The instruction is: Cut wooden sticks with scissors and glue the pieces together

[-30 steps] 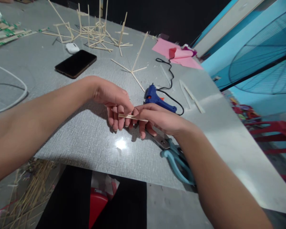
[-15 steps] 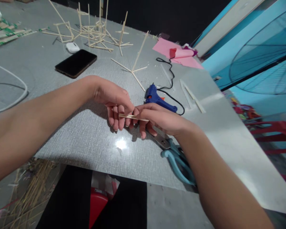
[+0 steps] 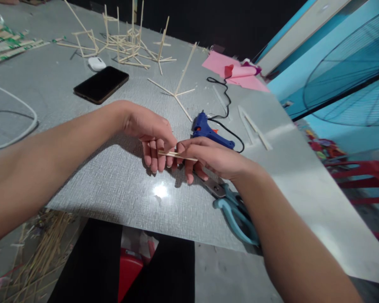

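Short thin wooden sticks (image 3: 177,155), lying side by side, are pinched between both hands over the table. My left hand (image 3: 156,139) grips their left end with thumb and fingers. Its fingertips point down toward the tabletop. My right hand (image 3: 205,158) pinches the other end, its thumb laid along the wood. Just below the right hand lies a pair of scissors (image 3: 236,214) with light blue handles, its blades partly hidden by the fingers. A blue glue gun (image 3: 205,128) rests on the table right behind the right hand.
A stick piece with several legs (image 3: 176,93) stands farther back, before larger stick frames (image 3: 129,46). A black phone (image 3: 101,84) and white earbud case (image 3: 96,64) are at left. Glue sticks (image 3: 255,128), pink paper (image 3: 219,65) and a black cord (image 3: 229,99) lie right.
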`<control>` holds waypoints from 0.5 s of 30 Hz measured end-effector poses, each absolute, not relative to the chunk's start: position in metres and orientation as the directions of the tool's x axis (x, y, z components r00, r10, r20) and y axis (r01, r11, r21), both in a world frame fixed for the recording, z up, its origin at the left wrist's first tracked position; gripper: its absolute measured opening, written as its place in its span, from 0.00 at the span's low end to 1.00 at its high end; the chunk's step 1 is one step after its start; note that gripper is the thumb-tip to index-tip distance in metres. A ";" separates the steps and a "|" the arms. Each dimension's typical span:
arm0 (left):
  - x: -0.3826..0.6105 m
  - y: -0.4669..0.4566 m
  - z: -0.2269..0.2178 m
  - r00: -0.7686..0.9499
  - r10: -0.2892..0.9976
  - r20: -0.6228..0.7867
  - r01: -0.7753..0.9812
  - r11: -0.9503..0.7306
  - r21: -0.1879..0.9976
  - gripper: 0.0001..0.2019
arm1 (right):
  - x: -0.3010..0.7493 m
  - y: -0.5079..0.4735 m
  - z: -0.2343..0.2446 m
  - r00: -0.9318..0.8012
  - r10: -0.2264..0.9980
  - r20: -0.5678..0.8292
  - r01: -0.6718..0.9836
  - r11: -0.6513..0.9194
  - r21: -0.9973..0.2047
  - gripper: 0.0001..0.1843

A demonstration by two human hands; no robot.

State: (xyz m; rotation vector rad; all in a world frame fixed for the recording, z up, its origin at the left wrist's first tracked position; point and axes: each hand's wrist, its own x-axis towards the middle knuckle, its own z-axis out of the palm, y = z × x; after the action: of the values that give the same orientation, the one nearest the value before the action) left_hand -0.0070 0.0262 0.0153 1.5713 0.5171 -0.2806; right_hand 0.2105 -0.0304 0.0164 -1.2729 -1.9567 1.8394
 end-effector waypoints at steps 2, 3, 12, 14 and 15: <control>-0.007 0.027 0.015 0.873 0.144 -0.465 0.471 -0.010 0.882 0.15 | 0.210 -0.030 0.016 -0.615 0.667 -0.420 0.461 -0.128 -0.878 0.08; -0.007 0.027 0.015 0.878 0.139 -0.458 0.465 -0.015 0.885 0.15 | 0.210 -0.030 0.016 -0.613 0.667 -0.423 0.466 -0.126 -0.876 0.08; -0.007 0.026 0.015 0.867 0.150 -0.476 0.480 0.007 0.877 0.17 | 0.210 -0.030 0.016 -0.612 0.669 -0.422 0.475 -0.116 -0.872 0.09; -0.007 0.027 0.015 0.870 0.136 -0.473 0.478 -0.004 0.878 0.17 | 0.210 -0.031 0.016 -0.611 0.672 -0.418 0.471 -0.116 -0.874 0.08; -0.007 0.027 0.015 0.867 0.136 -0.479 0.484 -0.005 0.875 0.17 | 0.210 -0.031 0.016 -0.611 0.673 -0.418 0.470 -0.117 -0.875 0.08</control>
State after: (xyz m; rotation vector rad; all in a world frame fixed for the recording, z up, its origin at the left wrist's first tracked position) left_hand -0.0075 0.0267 0.0152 1.5715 0.5013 -0.2927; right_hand 0.2099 -0.0311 0.0165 -1.2933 -1.9681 1.8173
